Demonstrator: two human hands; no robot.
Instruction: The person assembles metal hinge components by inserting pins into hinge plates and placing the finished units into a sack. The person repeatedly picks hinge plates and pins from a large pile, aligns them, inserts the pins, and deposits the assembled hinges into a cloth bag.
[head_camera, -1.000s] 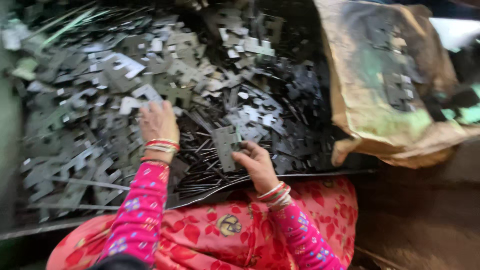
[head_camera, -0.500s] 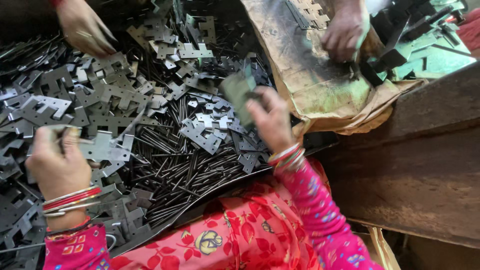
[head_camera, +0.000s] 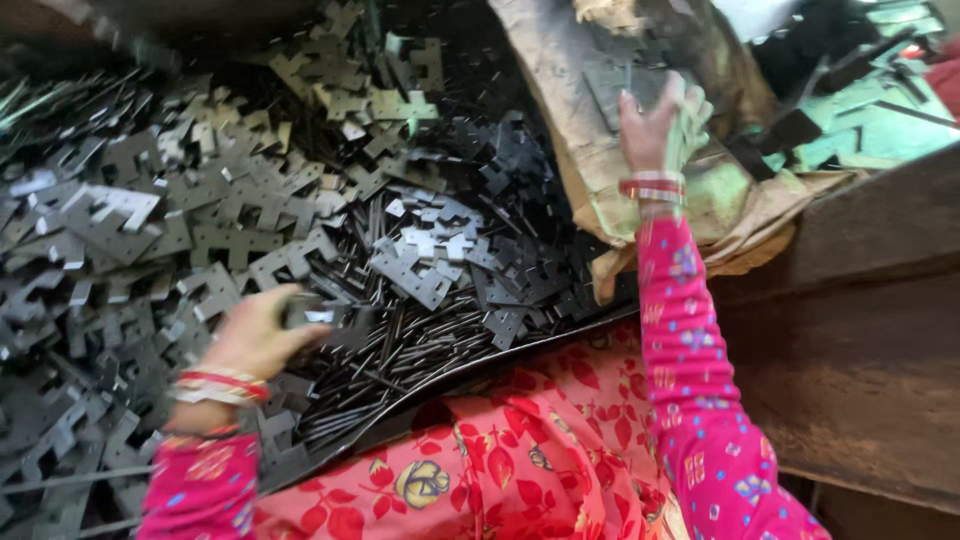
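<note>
Heap of dark stamped metal plates (head_camera: 250, 210) fills the frame's left. Brown sack (head_camera: 600, 150), upper right, receives the right hand (head_camera: 655, 125), grip unclear. Left hand (head_camera: 255, 335), lower left, closes on a plate.

Stamped plates (head_camera: 410, 275) dull grey metal; sack (head_camera: 600, 170) rough, worn cloth.

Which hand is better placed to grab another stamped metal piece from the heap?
Left, probably. The left hand already rests on the heap of metal pieces, fingers curled around one. The right hand is stretched away over the brown sack, beyond the heap.
</note>
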